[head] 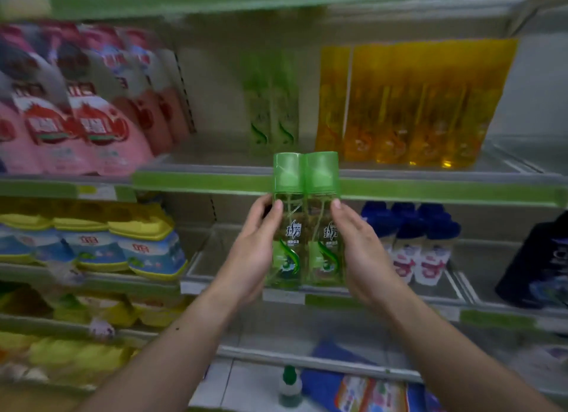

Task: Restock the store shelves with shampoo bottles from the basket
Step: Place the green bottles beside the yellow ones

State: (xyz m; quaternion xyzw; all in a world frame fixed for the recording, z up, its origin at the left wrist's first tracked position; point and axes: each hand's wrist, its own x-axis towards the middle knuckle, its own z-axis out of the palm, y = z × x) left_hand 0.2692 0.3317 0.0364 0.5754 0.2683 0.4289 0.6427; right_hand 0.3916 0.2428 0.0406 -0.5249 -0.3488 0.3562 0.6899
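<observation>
Two clear green shampoo bottles with green caps are held upright side by side in front of the shelves. My left hand (256,251) grips the left bottle (288,227) from its left side. My right hand (361,251) presses the right bottle (322,227) from its right side. Their caps reach the green front edge of the upper shelf (199,181). At the back of that shelf stand two matching green bottles (272,104), with bare shelf in front of them. The basket is not in view.
Yellow bottles (415,104) fill the upper shelf to the right, pink refill pouches (76,110) to the left. Below are blue-capped white bottles (421,242), a dark bottle (541,258) and yellow-blue pouches (123,242). A small green-capped bottle (289,387) stands on the lowest shelf.
</observation>
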